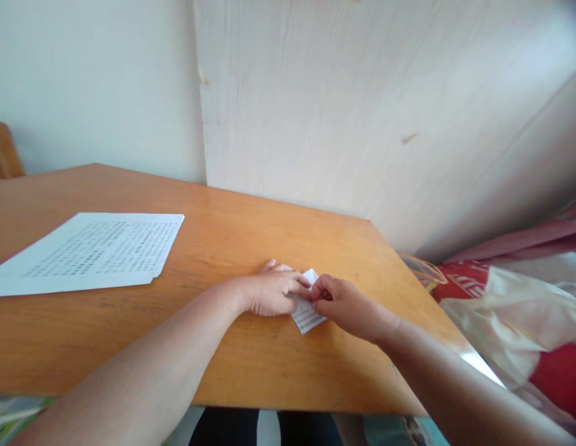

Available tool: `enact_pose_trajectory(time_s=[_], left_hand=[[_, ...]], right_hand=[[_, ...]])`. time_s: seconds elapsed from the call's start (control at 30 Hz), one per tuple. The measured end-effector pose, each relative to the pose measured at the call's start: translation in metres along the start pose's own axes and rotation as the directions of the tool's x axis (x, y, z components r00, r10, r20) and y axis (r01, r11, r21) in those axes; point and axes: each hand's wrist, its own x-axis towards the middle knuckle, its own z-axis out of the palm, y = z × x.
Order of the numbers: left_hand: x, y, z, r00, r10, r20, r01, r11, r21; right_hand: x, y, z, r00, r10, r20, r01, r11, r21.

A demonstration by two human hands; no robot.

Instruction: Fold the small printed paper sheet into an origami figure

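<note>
A small folded piece of printed white paper (pixel 307 316) lies on the wooden table (pixel 232 235) near its right front corner. My left hand (pixel 270 291) rests on the paper's left part, fingers curled and pressing it down. My right hand (pixel 346 305) meets it from the right, thumb and fingers pinched on the paper's upper edge. The two hands' fingertips touch above the paper. Most of the folded paper is hidden under the hands.
A stack of printed white sheets (pixel 90 251) lies on the table's left side. A pale wooden board (pixel 362 111) leans against the wall behind. Plastic bags, red and translucent (pixel 515 310), sit right of the table. A wooden chair back (pixel 2 152) shows far left.
</note>
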Motion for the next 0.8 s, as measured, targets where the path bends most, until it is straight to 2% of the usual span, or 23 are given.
enact_pose_trajectory(time_s=[0.1,0.33,0.57,0.8], left_hand=[[-0.001,-0.002,-0.001,1.0,0.021,0.01,-0.021,0.999,-0.033],[0.002,-0.011,0.001,0.998,0.051,0.022,-0.049,0.995,-0.084],[0.003,-0.011,-0.001,0.995,0.088,0.036,-0.083,0.989,-0.124],[0.004,-0.013,0.002,0.997,0.075,0.018,-0.072,0.986,-0.147]], right_hand=[[0.005,0.002,0.0,0.998,0.067,0.003,-0.067,0.997,0.028],[0.014,0.0,0.002,0.981,0.185,0.049,-0.183,0.982,-0.043],[0.016,-0.015,0.01,0.974,0.225,0.013,-0.223,0.971,-0.09],[0.017,-0.027,0.015,0.977,0.212,0.018,-0.207,0.967,-0.147]])
